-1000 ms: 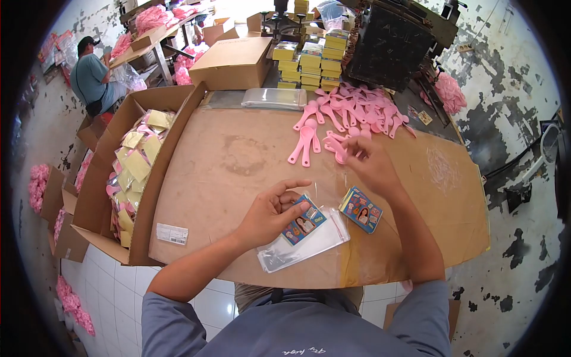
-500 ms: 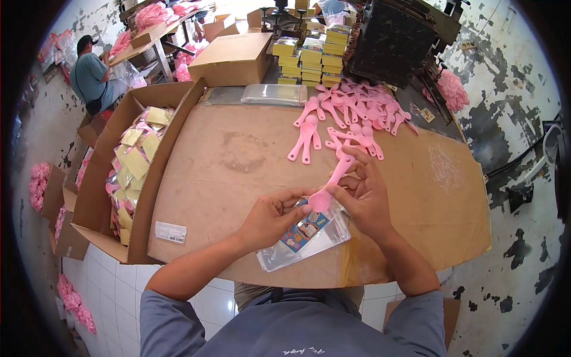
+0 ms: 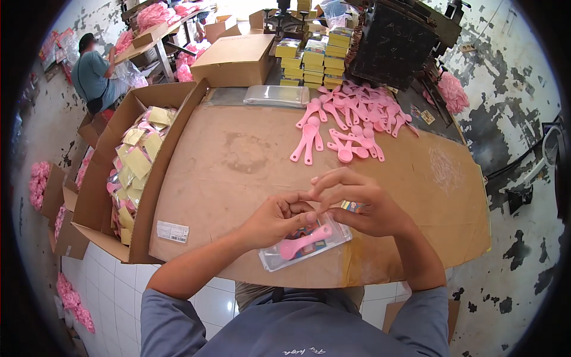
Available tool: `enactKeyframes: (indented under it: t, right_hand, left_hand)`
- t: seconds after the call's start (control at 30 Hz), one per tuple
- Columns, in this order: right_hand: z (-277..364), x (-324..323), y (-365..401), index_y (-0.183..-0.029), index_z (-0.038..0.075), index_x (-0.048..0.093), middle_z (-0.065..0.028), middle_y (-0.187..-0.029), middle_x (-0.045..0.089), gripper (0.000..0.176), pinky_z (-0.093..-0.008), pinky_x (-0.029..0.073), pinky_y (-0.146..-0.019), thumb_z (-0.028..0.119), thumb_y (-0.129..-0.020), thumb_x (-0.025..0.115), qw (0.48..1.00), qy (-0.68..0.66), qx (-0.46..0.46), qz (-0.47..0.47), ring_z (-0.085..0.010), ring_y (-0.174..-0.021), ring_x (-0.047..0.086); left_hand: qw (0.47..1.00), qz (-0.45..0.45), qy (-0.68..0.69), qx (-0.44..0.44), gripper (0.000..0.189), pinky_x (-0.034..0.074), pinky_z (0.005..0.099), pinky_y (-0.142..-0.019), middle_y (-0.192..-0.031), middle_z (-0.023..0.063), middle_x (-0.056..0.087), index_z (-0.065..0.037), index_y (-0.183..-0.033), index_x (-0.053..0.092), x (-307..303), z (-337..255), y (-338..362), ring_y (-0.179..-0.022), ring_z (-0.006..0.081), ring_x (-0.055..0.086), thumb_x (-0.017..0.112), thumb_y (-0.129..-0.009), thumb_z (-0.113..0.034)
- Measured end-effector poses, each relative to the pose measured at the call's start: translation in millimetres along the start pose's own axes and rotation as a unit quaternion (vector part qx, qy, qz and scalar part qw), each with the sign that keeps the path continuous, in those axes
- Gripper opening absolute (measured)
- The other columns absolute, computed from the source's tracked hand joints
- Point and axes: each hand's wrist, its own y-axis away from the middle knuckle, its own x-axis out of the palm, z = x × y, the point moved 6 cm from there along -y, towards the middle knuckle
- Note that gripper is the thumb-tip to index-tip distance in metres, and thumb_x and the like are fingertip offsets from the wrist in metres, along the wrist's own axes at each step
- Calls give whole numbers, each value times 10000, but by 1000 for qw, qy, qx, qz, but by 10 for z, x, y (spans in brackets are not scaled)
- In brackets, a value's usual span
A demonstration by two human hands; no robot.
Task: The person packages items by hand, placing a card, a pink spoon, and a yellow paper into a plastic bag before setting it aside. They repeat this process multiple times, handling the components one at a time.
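Note:
A pink plastic spoon [image 3: 304, 241] lies at a slant on a clear plastic bag [image 3: 275, 260], with a colourful printed card showing beneath it; whether the spoon is inside the bag I cannot tell. My left hand [image 3: 284, 219] pinches the upper left edge of the bag, thumb over the film and fingers curled behind. Above the bag's upper right corner, my right hand [image 3: 370, 205] has its fingers apart and bent, their tips reaching toward the left fingertips. Its thumb is by the bag edge. A bit of colourful print [image 3: 353, 206] shows behind that thumb.
Loose pink spoons [image 3: 363, 107] are heaped at the table's back right. On the left, a carton [image 3: 156, 196] holds packed bags. Behind are clear film sleeves [image 3: 276, 95], stacked card bundles [image 3: 313, 56] and a closed box [image 3: 232, 56]. A person [image 3: 92, 74] sits far left.
The pink spoon has left my fingers and now lies lower, over the bag and card. My right hand has let go of it and spread its fingers. The left hand stays near the bag.

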Motion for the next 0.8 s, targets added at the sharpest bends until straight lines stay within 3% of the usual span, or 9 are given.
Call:
enactKeyframes:
  t: [0.1, 0.2, 0.3, 0.5, 0.6, 0.7, 0.8]
  right_hand:
    - [313, -176, -98, -985, 44, 713, -72, -1074, 722, 166, -390, 532, -885, 13, -834, 773, 995, 75, -31, -50, -260, -1023, 694]
    - [574, -264, -90, -944, 45, 689, -72, -963, 717, 138, -372, 527, -799, 24, -835, 770, 980, 173, -32, -89, -246, -906, 701]
    - [540, -212, -111, -948, 48, 682, -78, -888, 691, 129, -371, 519, -729, 24, -843, 754, 958, 274, 9, -81, -243, -826, 690]
    - [473, -165, -62, -981, 30, 675, -89, -866, 665, 123, -340, 515, -667, 11, -871, 726, 969, 193, 62, -143, -213, -762, 666]
    - [439, -170, -48, -1007, 22, 679, -95, -876, 657, 133, -335, 517, -667, 10, -881, 722, 972, 174, 65, -146, -202, -762, 660]
    - [375, -242, 23, -1023, 32, 688, -103, -934, 654, 147, -344, 519, -685, 22, -884, 732, 947, 177, 26, -267, -236, -817, 658]
    - [490, -160, 23, -1004, 53, 687, -99, -1001, 651, 178, -364, 510, -757, 37, -844, 762, 917, 303, -61, -254, -259, -905, 652]
  left_hand:
    - [992, -39, -13, 119, 428, 496, 333, -1062, -1351, 104, 652, -15, -1425, 541, 62, -195, 28, -1247, 172, 624, 644, -1020, -108]
    - [951, -54, -221, 210, 470, 423, 370, -1152, -1464, 125, 578, -23, -1445, 524, 74, -401, 106, -1347, 216, 565, 636, -990, -62]
    - [916, -43, -310, 250, 519, 438, 373, -1137, -1428, 137, 615, -22, -1459, 514, 194, -536, 168, -1306, 224, 603, 651, -958, -42]
    - [921, -83, -287, 250, 410, 550, 347, -983, -1207, 135, 737, 2, -1372, 601, 248, -583, 163, -1119, 212, 712, 686, -982, -90]
    - [954, -97, -174, 224, 326, 575, 302, -893, -1089, 135, 771, 14, -1323, 634, 185, -449, 113, -1000, 159, 733, 656, -1012, -83]
    - [962, -118, -177, 170, 316, 569, 261, -844, -1016, 122, 777, 18, -1336, 607, 166, -464, 155, -981, 119, 720, 625, -1026, -41]
    - [957, -129, -202, 166, 323, 575, 251, -770, -931, 90, 785, 32, -1335, 603, 183, -503, 184, -886, 90, 719, 633, -1021, -37]
